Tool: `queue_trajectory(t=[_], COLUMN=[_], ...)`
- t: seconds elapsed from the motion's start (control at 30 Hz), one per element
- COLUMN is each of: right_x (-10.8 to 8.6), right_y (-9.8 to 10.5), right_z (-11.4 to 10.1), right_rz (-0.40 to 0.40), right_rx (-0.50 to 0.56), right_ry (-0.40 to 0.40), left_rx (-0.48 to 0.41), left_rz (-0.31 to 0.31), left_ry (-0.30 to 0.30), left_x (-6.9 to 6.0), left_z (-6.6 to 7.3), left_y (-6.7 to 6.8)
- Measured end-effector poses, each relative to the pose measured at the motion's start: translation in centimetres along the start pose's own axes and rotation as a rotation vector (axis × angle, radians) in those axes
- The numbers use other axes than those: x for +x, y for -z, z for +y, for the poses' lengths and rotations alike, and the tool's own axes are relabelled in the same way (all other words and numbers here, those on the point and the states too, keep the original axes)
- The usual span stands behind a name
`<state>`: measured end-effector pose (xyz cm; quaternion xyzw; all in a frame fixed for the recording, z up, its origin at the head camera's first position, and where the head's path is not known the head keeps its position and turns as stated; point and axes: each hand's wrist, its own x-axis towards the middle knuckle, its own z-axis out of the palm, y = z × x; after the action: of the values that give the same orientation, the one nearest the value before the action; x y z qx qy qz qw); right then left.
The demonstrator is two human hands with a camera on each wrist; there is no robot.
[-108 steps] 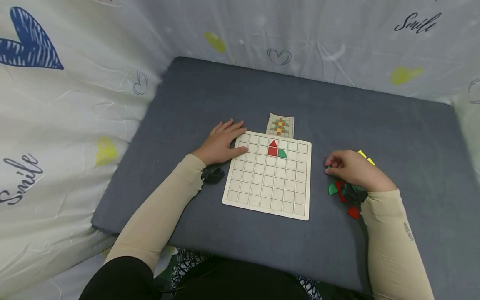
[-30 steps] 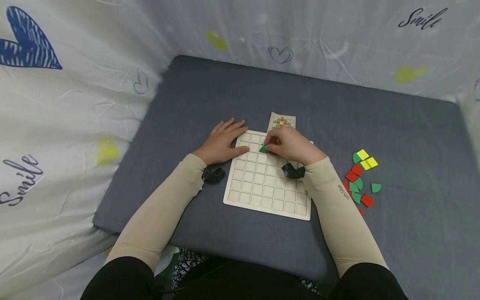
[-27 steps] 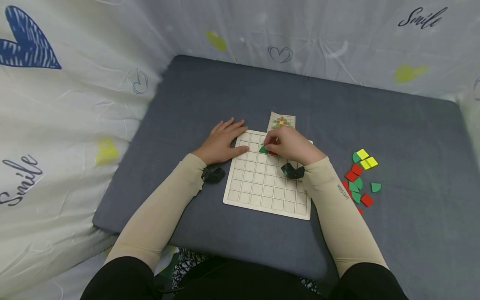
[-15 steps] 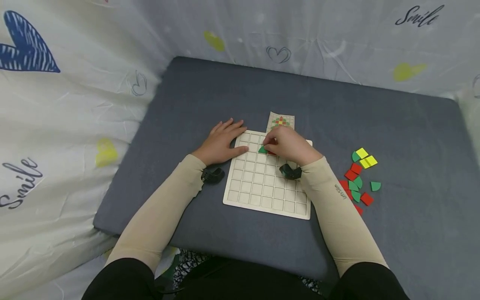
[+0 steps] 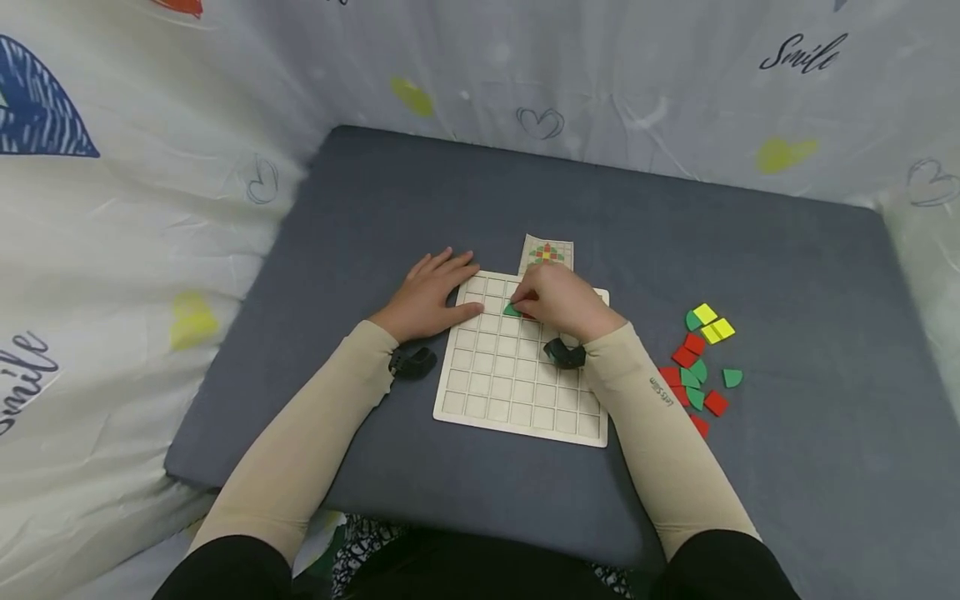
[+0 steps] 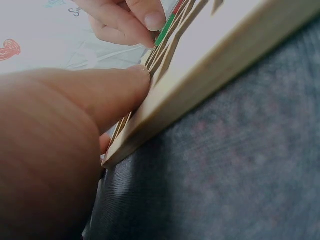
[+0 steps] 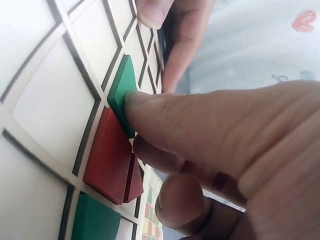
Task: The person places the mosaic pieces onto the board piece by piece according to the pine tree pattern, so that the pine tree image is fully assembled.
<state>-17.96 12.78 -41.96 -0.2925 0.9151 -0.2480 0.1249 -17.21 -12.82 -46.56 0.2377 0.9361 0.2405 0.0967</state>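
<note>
My left hand [image 5: 429, 302] lies with fingers spread at the upper left corner of a wooden grid board [image 5: 495, 408], its thumb on the board's edge. Over the upper rows, my right hand [image 5: 561, 300] pinches a green quarter-circle tile [image 7: 123, 90] between thumb and fingers. That tile sits at a grid cell beside a red square tile [image 7: 107, 160]; whether it lies fully flat I cannot tell. Beyond the red square is a red triangle tile [image 7: 133, 184], and on its other side another green tile [image 7: 95, 220]. In the head view my right hand covers most of these.
A pattern card [image 5: 534, 250] lies against the board's far edge, partly behind my right hand. To the right are loose yellow tiles [image 5: 718, 330], red tiles [image 5: 716, 403] and green tiles [image 5: 732, 378] on the grey table [image 5: 810, 467]. Printed curtains [image 5: 637, 92] surround it.
My right hand has come left from the loose tiles to the board, bringing the green tile beside the red square. Over the last second it has barely moved; my left hand stays put.
</note>
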Motion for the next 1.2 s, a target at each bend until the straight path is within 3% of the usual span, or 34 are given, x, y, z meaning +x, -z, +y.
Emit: queue_trajectory(t=[0.5, 1.0, 1.2], right_x=[-0.4, -2.4, -3.4], right_y=[0.1, 2.1, 2.8], right_z=[-0.3, 1.2, 1.9], right_rz=[-0.016, 0.021, 0.033], right_rx=[0.0, 0.04, 0.006], right_ry=[-0.006, -0.116, -0.152], left_rx=[-0.028, -0.024, -0.022], left_rz=[0.008, -0.005, 0.004], left_ry=[0.005, -0.011, -0.011], left_x=[-0.5, -0.2, -0.1], left_z=[0.0, 0.0, -0.2], left_y=[-0.2, -0.3, -0.2])
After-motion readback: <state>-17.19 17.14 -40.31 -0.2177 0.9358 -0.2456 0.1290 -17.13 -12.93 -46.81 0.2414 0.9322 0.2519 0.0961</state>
